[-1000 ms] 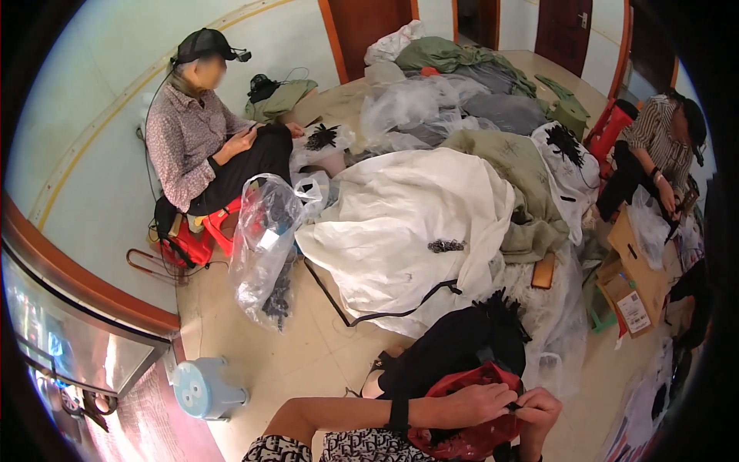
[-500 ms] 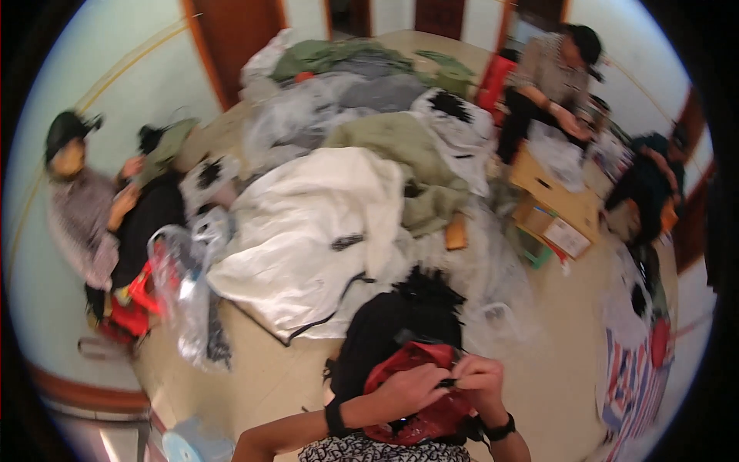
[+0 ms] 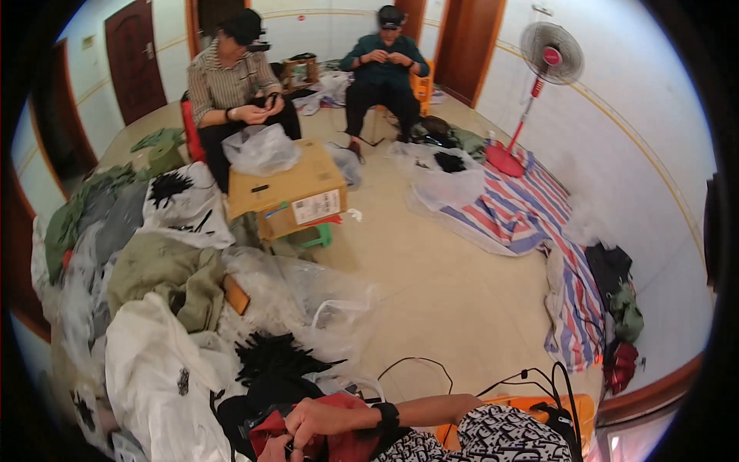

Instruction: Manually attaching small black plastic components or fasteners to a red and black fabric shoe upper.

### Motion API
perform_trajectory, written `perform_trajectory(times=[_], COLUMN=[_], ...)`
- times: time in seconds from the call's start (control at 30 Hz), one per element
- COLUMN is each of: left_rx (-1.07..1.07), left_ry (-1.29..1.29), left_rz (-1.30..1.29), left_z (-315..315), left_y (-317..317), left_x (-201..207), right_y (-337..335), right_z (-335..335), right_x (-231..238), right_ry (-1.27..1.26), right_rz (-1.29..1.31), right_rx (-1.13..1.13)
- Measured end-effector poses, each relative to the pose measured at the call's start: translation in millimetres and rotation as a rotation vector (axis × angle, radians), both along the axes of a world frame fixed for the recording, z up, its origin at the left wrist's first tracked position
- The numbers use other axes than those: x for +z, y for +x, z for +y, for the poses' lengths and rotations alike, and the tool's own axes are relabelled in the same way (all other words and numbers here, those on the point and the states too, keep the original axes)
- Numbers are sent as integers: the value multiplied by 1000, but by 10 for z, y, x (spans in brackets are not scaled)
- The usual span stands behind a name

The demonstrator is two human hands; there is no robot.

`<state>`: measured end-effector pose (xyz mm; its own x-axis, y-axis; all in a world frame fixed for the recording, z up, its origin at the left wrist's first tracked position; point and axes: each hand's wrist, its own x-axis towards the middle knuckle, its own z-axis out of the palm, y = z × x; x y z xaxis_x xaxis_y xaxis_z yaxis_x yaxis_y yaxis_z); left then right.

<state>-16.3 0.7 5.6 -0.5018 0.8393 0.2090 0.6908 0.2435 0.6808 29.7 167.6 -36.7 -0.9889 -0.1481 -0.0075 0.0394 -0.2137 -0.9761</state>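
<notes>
My hands meet low in the view over a shiny red fabric piece (image 3: 348, 445) on my lap. My right hand (image 3: 317, 420), with a black band on its wrist, is closed, its fingertips pinching at a small dark piece (image 3: 289, 446). Closed against that same piece is my left hand (image 3: 272, 450), partly cut off by the lower edge. The piece is too small to name. Black cloth (image 3: 239, 416) lies under and beside the red fabric, and a heap of black strips (image 3: 281, 358) sits just beyond.
White cloth (image 3: 158, 377) and olive cloth (image 3: 169, 277) are heaped at left. A cardboard box (image 3: 289, 185) stands ahead, near two seated people working with their hands. Striped sheeting (image 3: 531, 223) and a fan (image 3: 550, 55) are at right. Black cables (image 3: 566, 400) loop beside an orange seat (image 3: 586, 412).
My view has swung to the right, bringing the fan and striped sheeting into sight. Both hands stay together at the red fabric, now lower and further left in the picture.
</notes>
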Motion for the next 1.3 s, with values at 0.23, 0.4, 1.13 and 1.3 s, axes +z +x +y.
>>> perform_trajectory(times=[0.23,0.4,1.13,1.3], left_rx=[-65,-68,240,188], left_ry=[-147,-101,105,94], left_rz=[53,36,553,642], left_z=[23,49,-101,-55], left_y=[-13,-9,-19,-101], left_x=[48,60,286,-22], right_y=[53,74,-122,-69], right_z=[41,74,-156,-28], right_x=[-48,3,164,136], right_ry=[-79,-163,309,534], right_rz=[349,214,482,632], right_rx=[-9,56,-118,-224])
